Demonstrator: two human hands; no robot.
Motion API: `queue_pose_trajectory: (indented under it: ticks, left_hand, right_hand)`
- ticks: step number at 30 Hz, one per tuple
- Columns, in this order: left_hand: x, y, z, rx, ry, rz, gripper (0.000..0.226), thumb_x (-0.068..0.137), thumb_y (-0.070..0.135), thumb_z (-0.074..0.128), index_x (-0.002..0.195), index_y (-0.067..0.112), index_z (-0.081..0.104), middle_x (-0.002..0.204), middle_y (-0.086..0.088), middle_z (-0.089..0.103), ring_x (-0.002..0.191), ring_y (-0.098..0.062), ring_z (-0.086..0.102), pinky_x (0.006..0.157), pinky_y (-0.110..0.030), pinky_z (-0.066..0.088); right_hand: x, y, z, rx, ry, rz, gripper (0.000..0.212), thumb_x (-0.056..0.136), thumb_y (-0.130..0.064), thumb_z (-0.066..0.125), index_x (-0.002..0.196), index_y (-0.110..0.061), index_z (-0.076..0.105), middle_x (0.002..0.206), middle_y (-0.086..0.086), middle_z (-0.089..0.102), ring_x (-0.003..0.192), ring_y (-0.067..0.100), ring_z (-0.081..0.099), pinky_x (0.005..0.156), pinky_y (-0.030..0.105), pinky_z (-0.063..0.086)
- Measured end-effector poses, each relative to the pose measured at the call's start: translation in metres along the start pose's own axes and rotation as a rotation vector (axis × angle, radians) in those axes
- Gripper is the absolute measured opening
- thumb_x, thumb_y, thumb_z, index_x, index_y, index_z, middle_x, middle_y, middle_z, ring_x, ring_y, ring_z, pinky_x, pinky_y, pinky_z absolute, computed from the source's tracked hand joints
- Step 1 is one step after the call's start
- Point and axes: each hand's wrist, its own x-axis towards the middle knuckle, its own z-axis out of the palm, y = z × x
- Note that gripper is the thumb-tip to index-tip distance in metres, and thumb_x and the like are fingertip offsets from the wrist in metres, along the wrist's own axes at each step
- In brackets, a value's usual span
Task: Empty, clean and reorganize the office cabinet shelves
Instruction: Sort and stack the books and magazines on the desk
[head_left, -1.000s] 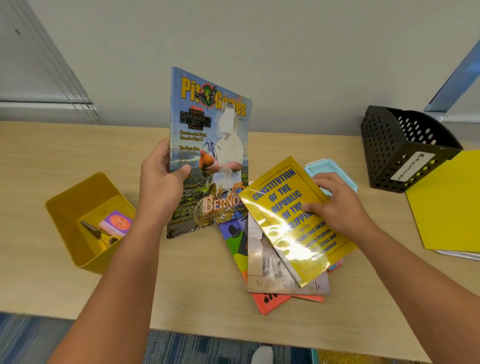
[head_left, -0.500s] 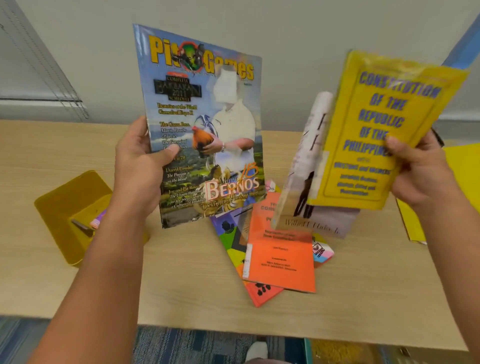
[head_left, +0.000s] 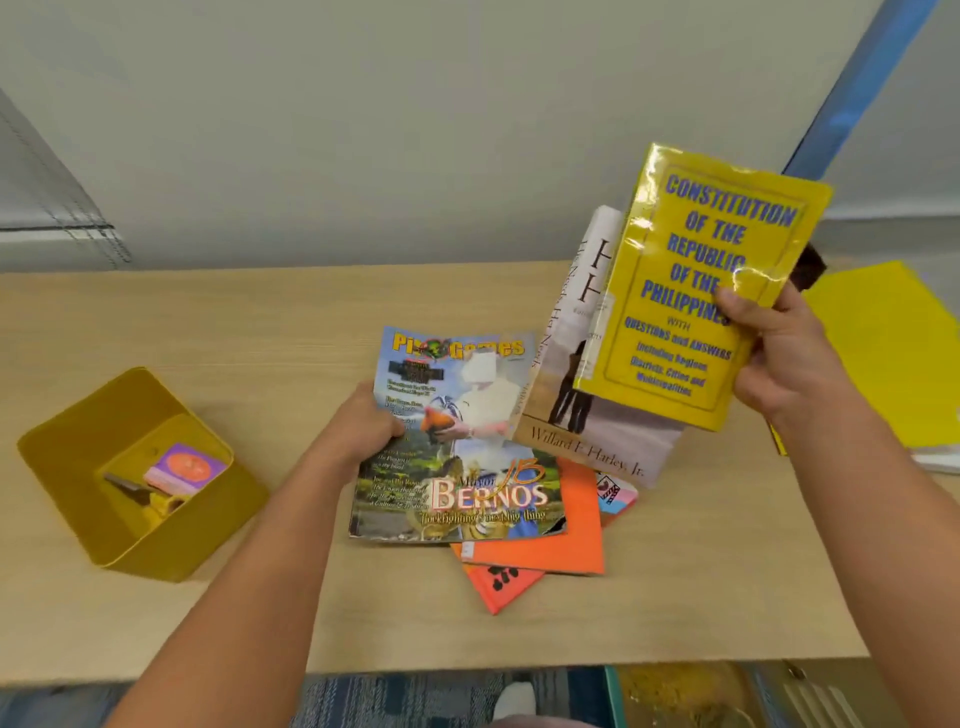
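- Two books (head_left: 691, 291) are gripped together, raised, in the right hand (head_left: 779, 353); the rear one could slip.
- The magazine (head_left: 457, 441), pinched by the left hand (head_left: 358, 431), could shove the orange booklets (head_left: 571, 535) askew.

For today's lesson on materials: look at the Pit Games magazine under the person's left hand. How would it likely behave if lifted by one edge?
The magazine looks thin and soft-covered, so it would probably droop. Its glossy cover may slide easily over the orange booklet beneath. The left hand grips it at one edge only, which suggests it is light.
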Motion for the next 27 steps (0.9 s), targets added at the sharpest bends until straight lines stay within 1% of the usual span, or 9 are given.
queue_pose_trajectory:
  ticks: [3,4,6,9,13,17,19,23,27]
  left_hand:
    - [-0.01,0.011,0.006,0.652,0.064,0.013,0.058,0.09,0.031,0.068,0.138,0.013,0.04,0.141,-0.014,0.039,0.125,-0.032,0.043,0.1,-0.048,0.044]
    - [-0.019,0.021,0.012,0.7,0.124,0.113,0.065,0.091,0.043,0.066,0.143,0.018,0.038,0.148,-0.011,0.029,0.134,-0.033,0.032,0.107,-0.049,0.038]
    - [-0.045,0.047,0.029,0.345,0.039,0.34,0.067,0.09,0.058,0.059,0.147,0.033,0.038,0.149,0.001,0.032,0.137,-0.024,0.033,0.104,-0.046,0.043]
    - [-0.073,0.08,0.064,-0.09,-0.274,0.353,0.074,0.074,0.071,0.055,0.141,0.042,0.039,0.122,0.02,0.057,0.117,-0.011,0.055,0.085,-0.036,0.049]
    - [-0.076,0.085,0.098,-0.218,-0.241,0.46,0.044,0.082,0.03,0.079,0.117,0.033,0.053,0.102,0.009,0.071,0.098,-0.02,0.068,0.087,-0.045,0.056]
    - [-0.088,0.072,0.118,-0.459,-0.458,0.505,0.062,0.074,-0.001,0.078,0.124,0.027,0.053,0.116,-0.007,0.072,0.106,-0.032,0.069,0.086,-0.051,0.058]
    - [-0.1,0.067,0.142,-0.524,-0.581,0.518,0.073,0.07,-0.013,0.069,0.129,0.025,0.05,0.124,-0.009,0.069,0.112,-0.034,0.067,0.085,-0.05,0.058]
    - [-0.141,0.063,0.195,-0.402,-0.63,0.49,0.075,0.07,-0.003,0.068,0.133,0.031,0.044,0.121,-0.004,0.07,0.109,-0.03,0.068,0.083,-0.051,0.058]
    - [-0.187,0.059,0.25,-0.232,-0.553,0.513,0.04,0.086,0.02,0.072,0.116,0.032,0.048,0.108,0.009,0.072,0.094,-0.009,0.072,0.073,-0.023,0.057]
  right_hand:
    - [-0.001,0.008,0.003,-0.006,-0.014,0.029,0.042,0.087,0.001,0.066,0.123,-0.02,0.063,0.117,0.006,0.073,0.105,0.027,0.071,0.074,0.049,0.061]
    - [-0.002,0.01,0.004,-0.004,-0.015,0.042,0.042,0.086,0.001,0.067,0.122,-0.019,0.064,0.117,0.006,0.073,0.104,0.027,0.071,0.073,0.049,0.061]
    - [-0.003,0.016,0.006,-0.006,-0.016,0.075,0.044,0.084,0.0,0.068,0.124,-0.018,0.063,0.116,0.007,0.073,0.103,0.027,0.072,0.073,0.05,0.061]
    - [-0.008,0.027,0.007,-0.019,-0.055,0.119,0.045,0.084,0.0,0.069,0.125,-0.02,0.063,0.118,0.008,0.072,0.105,0.029,0.071,0.079,0.054,0.06]
    - [-0.023,0.034,-0.002,-0.039,-0.128,0.105,0.062,0.079,0.001,0.073,0.134,-0.019,0.054,0.125,0.01,0.069,0.111,0.034,0.068,0.084,0.055,0.058]
    - [-0.047,0.028,-0.045,-0.04,-0.337,0.261,0.101,0.053,-0.005,0.093,0.143,-0.01,0.045,0.131,0.02,0.063,0.114,0.04,0.065,0.081,0.052,0.058]
    - [-0.067,0.026,-0.076,-0.12,-0.486,0.398,0.097,0.049,-0.01,0.097,0.136,-0.007,0.054,0.13,0.022,0.063,0.117,0.039,0.063,0.085,0.05,0.057]
    - [-0.106,0.028,-0.146,-0.215,-0.577,0.566,0.085,0.063,-0.009,0.091,0.137,0.001,0.051,0.137,0.025,0.057,0.122,0.04,0.06,0.089,0.048,0.056]
    - [-0.146,0.028,-0.21,-0.317,-0.639,0.612,0.067,0.081,0.014,0.067,0.143,-0.001,0.044,0.143,0.023,0.053,0.131,0.041,0.052,0.107,0.06,0.042]
